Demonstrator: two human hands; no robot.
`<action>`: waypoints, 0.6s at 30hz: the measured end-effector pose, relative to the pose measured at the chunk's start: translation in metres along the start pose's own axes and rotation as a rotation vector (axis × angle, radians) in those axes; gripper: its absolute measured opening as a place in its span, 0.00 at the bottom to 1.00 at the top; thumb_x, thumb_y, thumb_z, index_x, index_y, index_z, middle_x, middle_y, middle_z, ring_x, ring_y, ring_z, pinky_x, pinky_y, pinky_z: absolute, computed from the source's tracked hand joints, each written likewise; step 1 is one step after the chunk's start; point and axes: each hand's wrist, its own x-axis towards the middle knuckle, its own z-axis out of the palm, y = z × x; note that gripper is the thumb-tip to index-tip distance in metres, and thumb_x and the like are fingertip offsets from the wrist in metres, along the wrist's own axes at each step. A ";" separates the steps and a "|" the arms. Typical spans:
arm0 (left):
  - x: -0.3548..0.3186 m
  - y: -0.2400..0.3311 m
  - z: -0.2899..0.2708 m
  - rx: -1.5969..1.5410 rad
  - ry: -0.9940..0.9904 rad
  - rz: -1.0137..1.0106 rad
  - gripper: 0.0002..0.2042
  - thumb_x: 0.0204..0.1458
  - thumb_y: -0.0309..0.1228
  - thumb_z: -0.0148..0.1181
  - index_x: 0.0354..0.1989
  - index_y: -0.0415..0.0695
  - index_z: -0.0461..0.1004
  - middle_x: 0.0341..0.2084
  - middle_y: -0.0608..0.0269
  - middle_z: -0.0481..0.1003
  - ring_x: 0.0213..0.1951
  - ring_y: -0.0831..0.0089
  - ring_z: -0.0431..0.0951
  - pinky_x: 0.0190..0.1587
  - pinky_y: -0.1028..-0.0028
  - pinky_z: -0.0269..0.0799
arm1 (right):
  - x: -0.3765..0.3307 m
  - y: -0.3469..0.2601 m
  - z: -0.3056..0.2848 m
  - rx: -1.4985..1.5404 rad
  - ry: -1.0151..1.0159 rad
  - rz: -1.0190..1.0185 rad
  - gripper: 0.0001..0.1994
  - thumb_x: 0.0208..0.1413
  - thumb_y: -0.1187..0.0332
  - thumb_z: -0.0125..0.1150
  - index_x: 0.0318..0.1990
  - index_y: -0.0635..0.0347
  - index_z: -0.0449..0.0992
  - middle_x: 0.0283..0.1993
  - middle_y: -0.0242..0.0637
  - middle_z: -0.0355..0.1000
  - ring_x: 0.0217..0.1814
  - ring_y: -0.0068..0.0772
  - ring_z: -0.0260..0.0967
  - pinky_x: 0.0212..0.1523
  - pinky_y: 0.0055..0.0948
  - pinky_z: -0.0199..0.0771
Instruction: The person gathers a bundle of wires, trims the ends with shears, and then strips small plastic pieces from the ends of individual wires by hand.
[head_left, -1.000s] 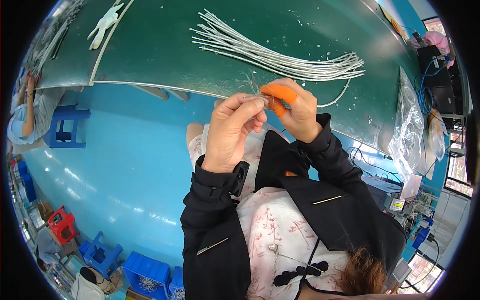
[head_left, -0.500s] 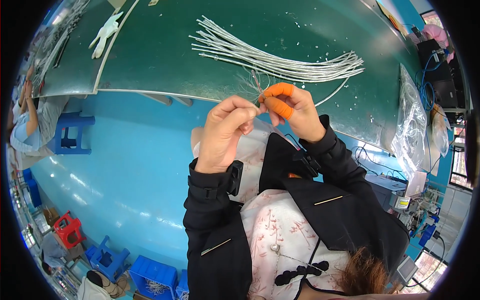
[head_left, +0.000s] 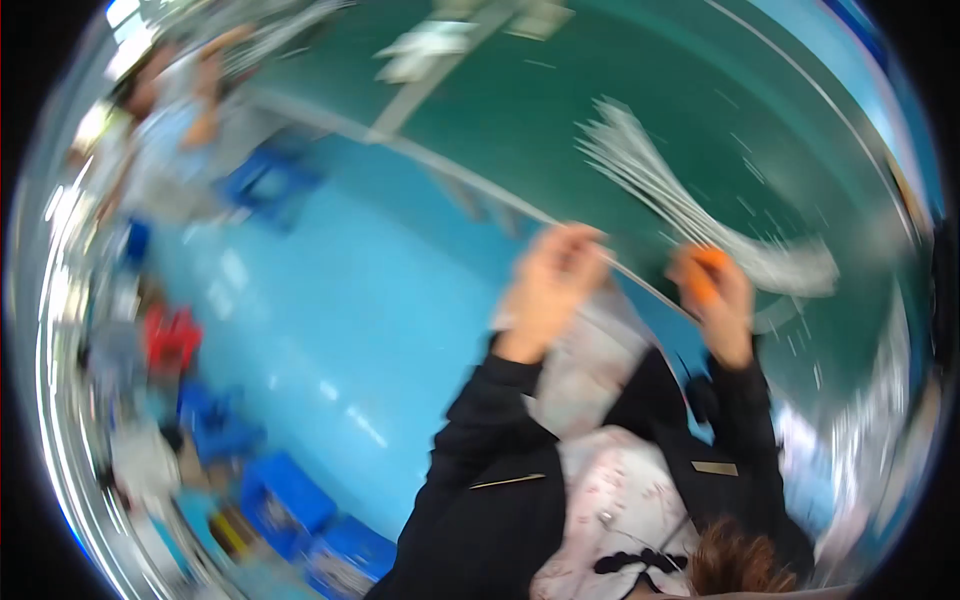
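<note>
Motion smears the whole head view. My left hand [head_left: 555, 290] is at the table's near edge with its fingers curled; what they hold, if anything, does not show. To the right of it and apart, my right hand [head_left: 718, 305] wears orange finger covers [head_left: 706, 275] and is over the green table [head_left: 490, 120], close to a bundle of silvery braided cables [head_left: 680, 195]. Its fingers look bent, but blur hides whether a cable is between them. The bundle lies curved across the table, its frayed-looking ends fanned out at the far left.
A white glove [head_left: 425, 50] lies on the far table section. Another person [head_left: 165, 140] works at the far left near a blue stool [head_left: 268, 185]. A red stool [head_left: 172, 338], another blue stool [head_left: 215, 420] and blue crates [head_left: 285, 505] stand on the floor. Clear plastic [head_left: 880, 380] hangs at right.
My view has swung left, so the table slants across it. My hands, together at a cable's frayed end before, are now apart. The loose wire strands no longer show between them.
</note>
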 end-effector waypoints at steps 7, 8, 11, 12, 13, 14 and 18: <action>-0.006 -0.008 -0.085 -0.132 -0.070 -0.157 0.08 0.52 0.29 0.57 0.35 0.38 0.72 0.24 0.67 0.72 0.27 0.83 0.70 0.30 0.80 0.66 | 0.029 0.004 -0.028 -0.199 0.435 -0.123 0.11 0.60 0.68 0.51 0.47 0.63 0.71 0.28 0.31 0.70 0.14 0.10 0.48 0.13 0.13 0.45; -0.003 -0.017 -0.105 -0.120 -0.033 -0.138 0.08 0.52 0.29 0.57 0.35 0.38 0.72 0.24 0.67 0.72 0.27 0.83 0.70 0.30 0.80 0.66 | 0.038 0.003 -0.031 -0.274 0.485 -0.144 0.12 0.60 0.67 0.51 0.47 0.63 0.71 0.29 0.31 0.71 0.14 0.10 0.47 0.13 0.14 0.45; 0.019 -0.049 -0.171 -0.032 0.098 -0.214 0.09 0.53 0.32 0.56 0.34 0.37 0.72 0.22 0.65 0.73 0.27 0.81 0.72 0.30 0.79 0.67 | 0.066 0.010 -0.037 -0.542 0.449 -0.118 0.13 0.60 0.68 0.50 0.48 0.67 0.70 0.34 0.36 0.71 0.24 0.20 0.61 0.25 0.18 0.62; 0.022 -0.058 -0.193 -0.031 0.115 -0.200 0.09 0.53 0.32 0.56 0.34 0.37 0.72 0.22 0.65 0.73 0.27 0.81 0.72 0.30 0.79 0.67 | 0.076 0.019 -0.037 -0.682 0.474 -0.079 0.14 0.60 0.69 0.49 0.49 0.68 0.69 0.37 0.40 0.72 0.30 0.28 0.68 0.33 0.22 0.69; 0.016 -0.070 -0.213 -0.021 0.196 -0.243 0.09 0.54 0.32 0.55 0.34 0.37 0.72 0.23 0.65 0.73 0.27 0.81 0.71 0.31 0.79 0.67 | 0.086 0.026 -0.039 -0.679 0.463 -0.097 0.14 0.60 0.69 0.49 0.49 0.68 0.69 0.37 0.40 0.72 0.30 0.28 0.68 0.33 0.22 0.69; 0.008 -0.078 -0.234 -0.011 0.254 -0.292 0.10 0.55 0.32 0.54 0.34 0.36 0.72 0.24 0.65 0.73 0.28 0.80 0.71 0.32 0.79 0.67 | 0.089 0.035 -0.048 -0.869 0.522 -0.133 0.14 0.60 0.70 0.49 0.50 0.69 0.68 0.39 0.43 0.71 0.35 0.33 0.68 0.38 0.25 0.68; -0.069 -0.108 -0.294 0.271 0.381 -0.588 0.11 0.49 0.34 0.57 0.31 0.36 0.74 0.21 0.58 0.75 0.25 0.72 0.75 0.29 0.73 0.68 | 0.079 -0.016 -0.039 -1.346 0.676 -0.250 0.14 0.59 0.72 0.49 0.51 0.70 0.66 0.47 0.51 0.69 0.48 0.47 0.68 0.50 0.33 0.67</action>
